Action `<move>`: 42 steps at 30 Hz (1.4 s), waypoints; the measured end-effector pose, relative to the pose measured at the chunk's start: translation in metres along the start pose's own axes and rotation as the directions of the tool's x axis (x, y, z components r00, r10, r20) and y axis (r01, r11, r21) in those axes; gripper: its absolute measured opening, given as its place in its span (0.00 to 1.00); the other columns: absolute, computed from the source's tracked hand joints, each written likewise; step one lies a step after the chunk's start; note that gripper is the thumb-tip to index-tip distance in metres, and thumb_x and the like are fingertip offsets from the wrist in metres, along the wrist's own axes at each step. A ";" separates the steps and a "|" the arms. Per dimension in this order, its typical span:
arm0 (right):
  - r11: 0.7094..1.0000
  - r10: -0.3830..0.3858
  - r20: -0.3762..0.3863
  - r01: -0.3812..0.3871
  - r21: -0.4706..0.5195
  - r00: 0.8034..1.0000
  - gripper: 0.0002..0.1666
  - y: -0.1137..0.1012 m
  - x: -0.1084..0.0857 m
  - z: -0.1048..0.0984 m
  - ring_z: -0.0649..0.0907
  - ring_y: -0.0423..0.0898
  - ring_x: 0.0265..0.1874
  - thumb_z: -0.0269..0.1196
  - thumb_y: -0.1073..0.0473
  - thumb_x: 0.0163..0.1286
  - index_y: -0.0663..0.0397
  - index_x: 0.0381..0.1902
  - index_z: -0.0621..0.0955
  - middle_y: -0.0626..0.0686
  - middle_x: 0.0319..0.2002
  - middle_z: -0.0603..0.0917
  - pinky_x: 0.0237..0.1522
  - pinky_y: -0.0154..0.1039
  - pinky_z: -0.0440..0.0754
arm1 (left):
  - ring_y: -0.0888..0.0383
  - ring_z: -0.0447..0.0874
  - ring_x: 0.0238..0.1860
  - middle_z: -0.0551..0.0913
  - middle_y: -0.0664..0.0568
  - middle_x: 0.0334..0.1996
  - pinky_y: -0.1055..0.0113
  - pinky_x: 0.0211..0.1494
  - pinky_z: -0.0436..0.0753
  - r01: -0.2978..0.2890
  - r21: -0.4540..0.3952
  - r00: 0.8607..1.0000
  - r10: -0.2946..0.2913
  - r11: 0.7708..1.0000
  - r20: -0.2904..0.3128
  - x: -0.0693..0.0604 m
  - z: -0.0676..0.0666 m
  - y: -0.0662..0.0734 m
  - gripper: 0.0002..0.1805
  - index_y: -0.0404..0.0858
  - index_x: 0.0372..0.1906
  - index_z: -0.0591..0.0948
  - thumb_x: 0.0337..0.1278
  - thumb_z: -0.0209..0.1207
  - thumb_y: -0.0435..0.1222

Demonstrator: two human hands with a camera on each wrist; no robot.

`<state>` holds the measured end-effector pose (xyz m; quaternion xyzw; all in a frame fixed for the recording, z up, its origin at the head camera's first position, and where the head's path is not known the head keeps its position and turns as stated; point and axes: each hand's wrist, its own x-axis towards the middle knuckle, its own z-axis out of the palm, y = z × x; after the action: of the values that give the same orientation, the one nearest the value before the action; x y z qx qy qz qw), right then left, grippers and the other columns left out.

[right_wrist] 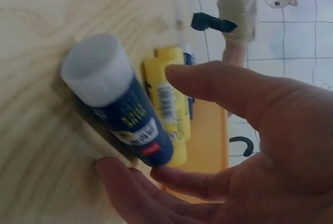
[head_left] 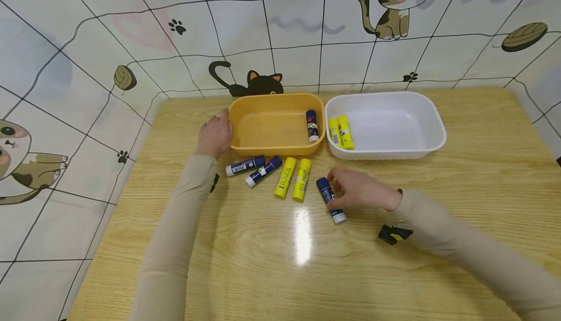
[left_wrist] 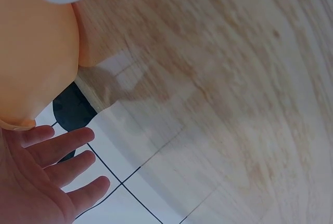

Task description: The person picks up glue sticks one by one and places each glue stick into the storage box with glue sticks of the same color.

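My left hand rests against the left end of an orange tub, its fingers straight by the rim; the thumb is hidden in the left wrist view. A blue glue stick with a white end lies on the table at my right hand. In the right wrist view, the thumb and fingers are spread around this blue glue stick, with a gap between thumb and stick. Left of it lie two yellow glue sticks, then two blue glue sticks near the tub's front.
Inside the orange tub, one blue glue stick leans at the right end. A white tub stands directly beside it, holding two yellow glue sticks at its left end. Behind the wooden table rises a cat-patterned wall.
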<state>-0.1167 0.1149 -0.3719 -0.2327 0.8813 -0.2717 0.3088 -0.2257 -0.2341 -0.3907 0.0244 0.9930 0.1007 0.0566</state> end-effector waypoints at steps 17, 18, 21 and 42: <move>0.993 0.065 -0.024 -0.068 -0.099 0.998 0.37 -0.010 0.016 0.020 0.77 0.48 0.33 0.69 0.49 0.58 0.66 0.57 0.68 0.57 0.39 0.75 0.34 0.40 0.77 | 0.39 0.58 0.69 0.69 0.33 0.64 0.42 0.69 0.56 0.005 0.004 1.000 -0.005 1.000 0.001 0.002 0.001 -0.001 0.27 0.32 0.72 0.54 0.74 0.31 0.39; 0.993 0.061 -0.023 -0.063 -0.101 0.998 0.37 -0.010 0.017 0.021 0.77 0.49 0.32 0.70 0.50 0.58 0.66 0.56 0.68 0.57 0.39 0.75 0.33 0.40 0.77 | 0.39 0.58 0.69 0.69 0.33 0.64 0.42 0.69 0.56 0.005 0.004 1.000 -0.005 1.000 0.000 0.002 0.001 -0.001 0.27 0.32 0.72 0.54 0.74 0.31 0.39; 0.994 0.050 -0.024 -0.052 -0.097 0.998 0.37 -0.010 0.018 0.023 0.77 0.49 0.32 0.70 0.50 0.58 0.66 0.57 0.68 0.57 0.39 0.74 0.33 0.40 0.77 | 0.39 0.59 0.69 0.69 0.33 0.64 0.42 0.69 0.56 0.006 0.006 1.000 -0.006 1.000 -0.005 0.002 0.001 0.000 0.27 0.32 0.72 0.54 0.74 0.31 0.39; 0.999 0.031 0.053 -0.033 0.039 0.998 0.35 -0.006 0.016 0.019 0.78 0.46 0.31 0.68 0.59 0.58 0.61 0.59 0.65 0.56 0.40 0.78 0.30 0.37 0.78 | 0.39 0.58 0.69 0.68 0.33 0.64 0.42 0.69 0.56 0.001 0.006 1.000 -0.001 1.000 -0.005 0.002 0.001 -0.001 0.27 0.32 0.72 0.54 0.74 0.30 0.39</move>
<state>-0.1133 0.0950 -0.3875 -0.2194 0.8709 -0.2783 0.3406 -0.2273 -0.2348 -0.3920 0.0239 0.9935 0.0976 0.0541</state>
